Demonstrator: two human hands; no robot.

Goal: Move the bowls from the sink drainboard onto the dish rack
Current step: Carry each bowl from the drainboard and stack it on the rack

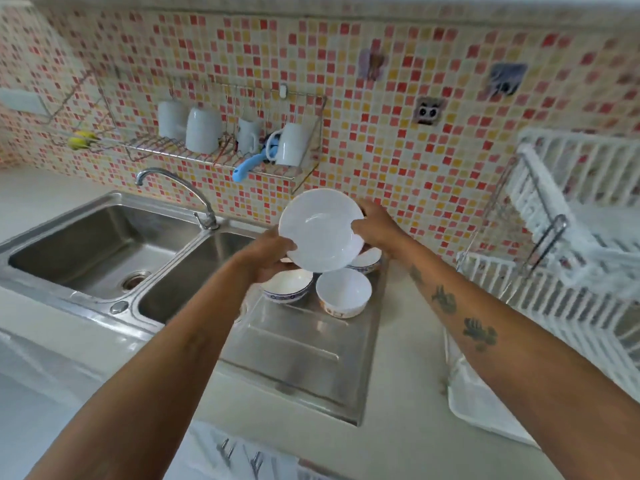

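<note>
At mid-frame both hands hold one wide white bowl (320, 230) tipped up on edge, its hollow facing the camera. The left hand (273, 252) grips the lower left rim, fingers curled behind and thumb on the front; the right hand (375, 225) closes on the right rim the same way. The tilt probably suits standing the bowl on edge between the tines of a rack, and the two-handed hold steadies a broad, likely wet dish.

Just below it, three smaller bowls sit upright on the steel drainboard (304, 355): a blue-banded bowl (287, 287) at the left, a patterned bowl (343, 292) beside it, and a third bowl (367, 259) partly hidden behind the raised one. All look empty, as does the held bowl.

The white rack (554, 289) stands at the right of the frame, well apart from the bowl, its visible slots bare; its far part is blurred. The double sink (104, 244) at the left holds nothing I can see.

In the upper left a wall rack (221, 157) carries upturned mugs (202, 129) and a blue tool (247, 166).

By my reading, the first bowl is lifted and three remain.
</note>
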